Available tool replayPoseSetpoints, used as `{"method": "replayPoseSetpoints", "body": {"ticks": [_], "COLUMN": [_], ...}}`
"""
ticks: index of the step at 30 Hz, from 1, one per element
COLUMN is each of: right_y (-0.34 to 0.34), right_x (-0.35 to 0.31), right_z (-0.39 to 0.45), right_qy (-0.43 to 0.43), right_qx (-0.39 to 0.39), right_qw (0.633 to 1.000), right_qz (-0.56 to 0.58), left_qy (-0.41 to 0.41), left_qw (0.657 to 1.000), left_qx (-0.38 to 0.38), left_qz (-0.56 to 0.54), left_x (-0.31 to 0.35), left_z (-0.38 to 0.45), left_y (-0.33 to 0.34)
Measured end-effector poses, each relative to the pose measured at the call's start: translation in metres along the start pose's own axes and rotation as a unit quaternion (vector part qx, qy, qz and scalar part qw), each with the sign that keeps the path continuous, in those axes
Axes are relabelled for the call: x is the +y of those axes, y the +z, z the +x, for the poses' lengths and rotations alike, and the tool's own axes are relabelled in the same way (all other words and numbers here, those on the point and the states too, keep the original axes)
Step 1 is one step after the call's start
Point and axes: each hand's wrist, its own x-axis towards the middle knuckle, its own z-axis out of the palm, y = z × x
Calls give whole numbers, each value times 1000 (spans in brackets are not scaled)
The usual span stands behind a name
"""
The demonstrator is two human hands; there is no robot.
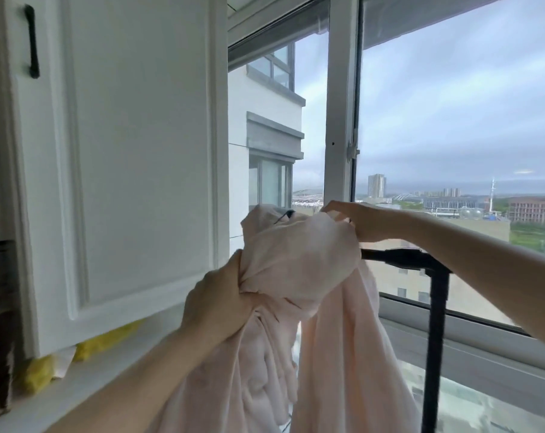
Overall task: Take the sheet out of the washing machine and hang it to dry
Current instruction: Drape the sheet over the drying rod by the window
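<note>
Beside the window, the pink sheet (299, 260) lay bunched over the black drying rack (433, 276); left hand (218, 301) clenched a gather, right hand (358, 221) pinched an edge. Spreading it likely came next.

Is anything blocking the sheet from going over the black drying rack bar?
Nothing visible does. The pink sheet is bunched against the rack bar, held by the left hand and right hand.

Sheet (299, 254) drapes, seemingly, over rack (433, 295) before window (341, 120).
</note>
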Motion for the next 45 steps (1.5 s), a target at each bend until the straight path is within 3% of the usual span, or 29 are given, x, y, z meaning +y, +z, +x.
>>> {"method": "replayPoseSetpoints", "body": {"ticks": [2, 6, 10, 14, 17, 21, 23, 29, 33, 40, 45], "right_y": [0, 27, 29, 11, 18, 44, 50, 52, 69, 92, 107], "right_x": [-15, -33, -34, -39, -28, -3, 7, 11, 0, -9, -30], "right_z": [-16, -51, -65, -72, -85, -107, -117, -128, -139, -150, -157], "right_qy": [-26, -157, -173, -145, -146, -155, -156, -166, -206, -111, 45], "right_qx": [-17, -21, 119, 217, 270, 233, 228, 237, 236, 266, 307], "right_qw": [999, 967, 943, 926, 903, 895, 882, 874, 868, 879, 912], "right_qz": [14, -197, -259, -272, -300, -348, -382, -391, -385, -380, -269], "left_qy": [-4, -12, -3, 22, 31, 14, 17, -41, -42, 23, 23], "left_qw": [999, 998, 999, 999, 999, 992, 989, 992, 989, 982, 969], "left_qx": [-26, -44, -32, 32, 31, -101, -124, -76, -39, -28, -53], "left_qz": [25, 37, 39, 22, 9, 69, 83, -87, -136, -186, -242], "left_x": [15, 34, 46, 59, 62, 67, 67, 55, 50, 27, 2], "left_z": [-12, -27, -30, -28, -28, -36, -34, 3, 23, 45, 57], "left_y": [19, 44, 52, 54, 65, 90, 94, 102, 104, 125, 136]}}
